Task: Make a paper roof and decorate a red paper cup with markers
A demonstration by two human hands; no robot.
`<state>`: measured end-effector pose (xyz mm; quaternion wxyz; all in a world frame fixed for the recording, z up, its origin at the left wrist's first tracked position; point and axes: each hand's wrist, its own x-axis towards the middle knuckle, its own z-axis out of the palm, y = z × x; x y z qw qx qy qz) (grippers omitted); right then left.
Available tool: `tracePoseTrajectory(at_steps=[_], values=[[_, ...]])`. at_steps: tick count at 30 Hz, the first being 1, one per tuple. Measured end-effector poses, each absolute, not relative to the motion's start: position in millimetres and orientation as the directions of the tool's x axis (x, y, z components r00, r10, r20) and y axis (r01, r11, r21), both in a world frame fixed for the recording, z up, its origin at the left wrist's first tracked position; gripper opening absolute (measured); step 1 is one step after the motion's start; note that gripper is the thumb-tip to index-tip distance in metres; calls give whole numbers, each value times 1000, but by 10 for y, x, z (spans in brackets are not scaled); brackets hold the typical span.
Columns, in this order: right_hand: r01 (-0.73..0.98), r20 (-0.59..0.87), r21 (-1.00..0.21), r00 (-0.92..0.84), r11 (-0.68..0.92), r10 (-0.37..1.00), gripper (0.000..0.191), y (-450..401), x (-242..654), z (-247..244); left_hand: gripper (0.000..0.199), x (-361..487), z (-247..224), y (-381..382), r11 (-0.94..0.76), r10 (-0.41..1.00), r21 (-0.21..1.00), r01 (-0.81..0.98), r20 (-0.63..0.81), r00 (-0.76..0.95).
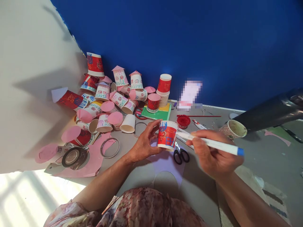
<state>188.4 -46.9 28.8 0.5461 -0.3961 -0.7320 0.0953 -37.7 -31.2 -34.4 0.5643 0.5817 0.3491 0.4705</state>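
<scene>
My left hand (145, 142) is closed around the side of a red and white paper cup (165, 144), which bears blue line drawings, one like a window. In my right hand (216, 151) is a white marker (213, 143) with a blue end, slightly blurred. The marker's other end points at the cup's right side; I cannot tell whether it touches. Below the cup, black-handled scissors (181, 156) lie on a sheet of purple paper (163, 162) with a round piece cut out.
Many decorated paper cups (118, 97) with pink paper tops are heaped at left. Tape rolls (110, 147) lie before them on pink paper (93, 162). A cup stack (165, 86), a red tub (183, 121) and a floral cup (233, 129) stand near the blue wall (189, 41).
</scene>
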Motion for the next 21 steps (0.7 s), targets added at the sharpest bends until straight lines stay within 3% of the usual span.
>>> tracePoseTrajectory(at_steps=[5,10,15,21], values=[[453,656,-680,25,576,754,18,-335,1972,294,88,-385,-270,-301,93,923,934,-345,49,382],[466,492,-753,-71,465,868,18,-188,1975,275,80,-435,-174,-311,380,862,744,-550,-69,501],[412,423,-755,-287,510,859,28,-212,1913,248,80,-433,-205,-326,480,835,630,-611,-113,538],[372,520,-654,-411,658,749,24,-272,1871,226,72,-371,-333,-356,572,793,553,-606,-183,581]])
